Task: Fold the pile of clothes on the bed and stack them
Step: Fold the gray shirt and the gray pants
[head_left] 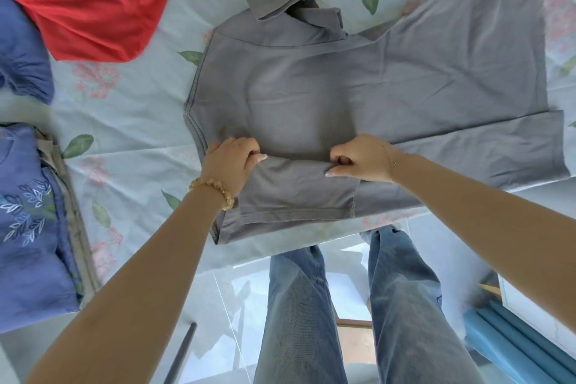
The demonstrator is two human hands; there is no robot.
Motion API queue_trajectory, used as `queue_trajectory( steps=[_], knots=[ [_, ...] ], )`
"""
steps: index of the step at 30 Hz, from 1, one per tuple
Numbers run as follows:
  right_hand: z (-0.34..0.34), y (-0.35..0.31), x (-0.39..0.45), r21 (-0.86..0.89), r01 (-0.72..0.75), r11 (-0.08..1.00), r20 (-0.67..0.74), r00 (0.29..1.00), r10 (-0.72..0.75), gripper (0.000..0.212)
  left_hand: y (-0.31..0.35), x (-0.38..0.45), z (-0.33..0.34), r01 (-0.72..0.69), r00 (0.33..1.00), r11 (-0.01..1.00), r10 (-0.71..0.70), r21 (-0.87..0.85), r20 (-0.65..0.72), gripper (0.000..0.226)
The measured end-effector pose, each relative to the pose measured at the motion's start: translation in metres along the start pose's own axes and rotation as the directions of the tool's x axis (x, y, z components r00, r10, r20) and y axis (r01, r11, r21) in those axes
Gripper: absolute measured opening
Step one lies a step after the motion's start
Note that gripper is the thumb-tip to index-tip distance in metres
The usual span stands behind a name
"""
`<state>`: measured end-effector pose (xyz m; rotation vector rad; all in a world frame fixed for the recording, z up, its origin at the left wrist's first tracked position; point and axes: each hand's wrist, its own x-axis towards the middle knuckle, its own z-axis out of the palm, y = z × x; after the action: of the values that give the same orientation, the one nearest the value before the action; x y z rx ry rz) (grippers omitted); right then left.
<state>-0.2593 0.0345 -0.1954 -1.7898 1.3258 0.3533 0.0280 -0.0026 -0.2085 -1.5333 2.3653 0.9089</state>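
A grey polo shirt [311, 87] lies spread on the floral bed sheet [131, 109], collar at the far side and its body stretching to the right. Its near sleeve [299, 190] is folded over onto the shirt's near edge. My left hand [232, 162] pinches the sleeve's left upper corner. My right hand [363, 162] pinches the sleeve's right upper corner, thumb under the cloth's edge. A stack of folded blue clothes with white leaf embroidery [28, 221] sits at the left edge of the bed.
A red garment [93, 15] with a dark navy piece on it lies crumpled at the far left, and a blue garment [21, 53] bunches beside it. The bed's near edge runs just past my jeans-clad legs [311, 305]. Blue boards [511, 340] lean at the lower right.
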Motion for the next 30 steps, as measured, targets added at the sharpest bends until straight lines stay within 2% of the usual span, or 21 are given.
queue_trajectory(
  steps=[3, 5, 8, 10, 11, 13, 16, 19, 23, 26, 30],
  knots=[
    [-0.004, 0.004, 0.005, -0.041, -0.153, 0.987, -0.033, 0.988, 0.151, 0.041, 0.001, -0.002, -0.001, 0.072, 0.997, 0.997, -0.072, 0.021, -0.032, 0.022],
    [-0.001, -0.003, 0.005, -0.146, -0.218, 0.965, -0.107, 0.973, 0.204, 0.039, 0.009, -0.008, 0.003, 0.114, 0.985, 0.992, -0.106, 0.056, -0.136, 0.019],
    [0.02, -0.024, -0.009, -0.223, -0.192, 0.956, -0.379, 0.92, 0.096, 0.035, 0.033, -0.026, 0.015, 0.117, 0.937, 0.993, -0.102, 0.024, -0.333, 0.024],
    [0.041, -0.041, -0.017, -0.208, -0.104, 0.973, -0.531, 0.847, -0.023, 0.045, 0.048, -0.043, 0.033, 0.032, 0.941, 0.999, -0.021, 0.027, -0.336, 0.033],
    [0.053, -0.048, -0.019, -0.225, -0.068, 0.972, -0.536, 0.842, -0.065, 0.05, 0.053, -0.052, 0.044, -0.007, 0.956, 0.999, 0.021, 0.049, -0.294, 0.038],
    [0.077, -0.053, -0.021, -0.303, -0.052, 0.951, -0.453, 0.886, -0.096, 0.059, 0.05, -0.071, 0.067, -0.022, 0.983, 0.99, 0.047, 0.14, -0.176, 0.051],
    [0.097, -0.04, -0.018, -0.333, -0.088, 0.939, -0.341, 0.939, -0.033, 0.067, 0.015, -0.086, 0.09, 0.023, 0.994, 0.959, 0.007, 0.282, -0.105, 0.066],
    [0.102, -0.029, -0.012, -0.34, -0.07, 0.938, -0.278, 0.96, -0.029, 0.069, -0.009, -0.086, 0.097, 0.029, 0.995, 0.964, -0.004, 0.264, -0.096, 0.072],
    [0.096, -0.033, -0.014, -0.323, -0.038, 0.946, -0.213, 0.977, -0.033, 0.071, -0.002, -0.088, 0.091, 0.046, 0.999, 0.969, -0.039, 0.245, -0.033, 0.071],
    [0.078, -0.037, -0.019, -0.252, 0.014, 0.968, -0.156, 0.986, -0.055, 0.068, 0.01, -0.092, 0.071, 0.116, 0.993, 0.96, -0.114, 0.255, -0.021, 0.068],
    [0.036, -0.023, -0.039, -0.086, 0.034, 0.996, -0.243, 0.969, -0.054, 0.058, 0.055, -0.077, 0.031, 0.162, 0.985, 0.973, -0.15, 0.163, -0.081, 0.066]
  ],
)
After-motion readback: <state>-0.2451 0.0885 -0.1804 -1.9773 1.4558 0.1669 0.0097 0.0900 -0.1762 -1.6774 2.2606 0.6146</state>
